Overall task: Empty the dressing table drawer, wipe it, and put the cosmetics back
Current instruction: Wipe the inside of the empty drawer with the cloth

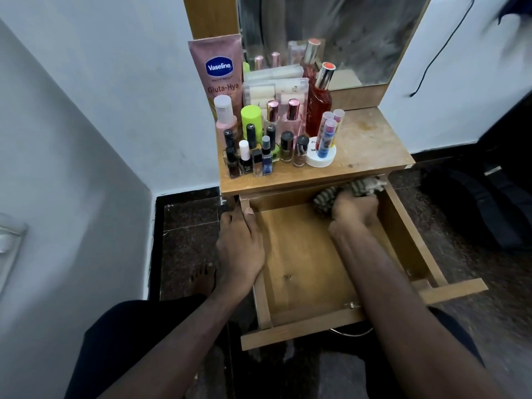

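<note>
Your right hand (355,210) has its fingers bunched on the striped cloth (349,190) at the drawer's (299,254) back right corner. Cloth's soft & limp, so keep it wadded in the palm w/ flat pressure. Left hand (240,246) grips the drawer's left wall, steadying it. Drawer holds nothing but the cloth. Cosmetics (267,133) all sit on the counter (371,142): glass bottles, prob. fragile & tippy, so take them by the body, one at a time.

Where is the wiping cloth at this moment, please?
In the head view, the cloth lies at the back right of the open drawer, under the right hand, just below the tabletop edge.
</note>
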A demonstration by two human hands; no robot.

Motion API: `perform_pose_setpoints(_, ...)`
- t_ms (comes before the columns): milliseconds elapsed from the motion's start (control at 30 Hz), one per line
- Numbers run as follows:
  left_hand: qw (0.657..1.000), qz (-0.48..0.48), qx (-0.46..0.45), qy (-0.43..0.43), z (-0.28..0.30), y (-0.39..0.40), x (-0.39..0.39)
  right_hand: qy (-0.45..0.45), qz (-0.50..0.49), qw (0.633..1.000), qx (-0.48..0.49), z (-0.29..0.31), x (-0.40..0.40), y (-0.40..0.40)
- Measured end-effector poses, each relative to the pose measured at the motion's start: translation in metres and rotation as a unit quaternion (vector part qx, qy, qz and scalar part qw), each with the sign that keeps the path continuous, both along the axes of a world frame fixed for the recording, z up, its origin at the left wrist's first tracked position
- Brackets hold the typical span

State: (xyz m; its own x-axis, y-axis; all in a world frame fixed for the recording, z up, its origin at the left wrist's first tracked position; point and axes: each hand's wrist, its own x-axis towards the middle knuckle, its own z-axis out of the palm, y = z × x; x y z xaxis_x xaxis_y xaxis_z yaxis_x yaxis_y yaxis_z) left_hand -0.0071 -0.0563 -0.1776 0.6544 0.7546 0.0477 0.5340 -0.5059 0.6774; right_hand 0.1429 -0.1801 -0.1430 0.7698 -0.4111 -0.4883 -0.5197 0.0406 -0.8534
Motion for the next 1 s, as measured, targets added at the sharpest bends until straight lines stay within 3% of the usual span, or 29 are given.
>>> perform_pose_setpoints(133, 1.000, 0.006, 0.007, 0.016, 0.002, 0.000, 0.000, 0.032, 0.145, 0.988, 0.045, -0.012, -0.042, 0.053)
perform_pose_setpoints(200, 1.000, 0.005, 0.011, 0.018, 0.002, 0.001, 0.001, 0.049, 0.168, 0.981, 0.082, -0.013, -0.052, 0.062)
perform_pose_setpoints(300, 1.000, -0.002, -0.001, 0.013, 0.001, 0.001, 0.000, 0.061, 0.118, 0.986, 0.102, -0.005, -0.039, 0.045)
perform_pose_setpoints(500, 1.000, -0.008, -0.013, -0.002, 0.001, 0.001, -0.002, 0.012, 0.021, 0.999, 0.034, 0.009, 0.009, -0.015)
perform_pose_setpoints(667, 1.000, -0.008, -0.011, -0.002, 0.002, 0.000, -0.002, -0.020, 0.063, 0.998, 0.014, 0.006, -0.003, -0.003)
perform_pose_setpoints(833, 0.999, -0.013, -0.026, -0.021, 0.002, 0.006, 0.000, 0.060, 0.131, 0.960, 0.239, 0.007, -0.024, -0.006)
perform_pose_setpoints(1000, 0.998, -0.033, -0.050, -0.015, -0.008, 0.012, 0.001, 0.106, 0.182, 0.918, 0.336, 0.010, -0.043, -0.041)
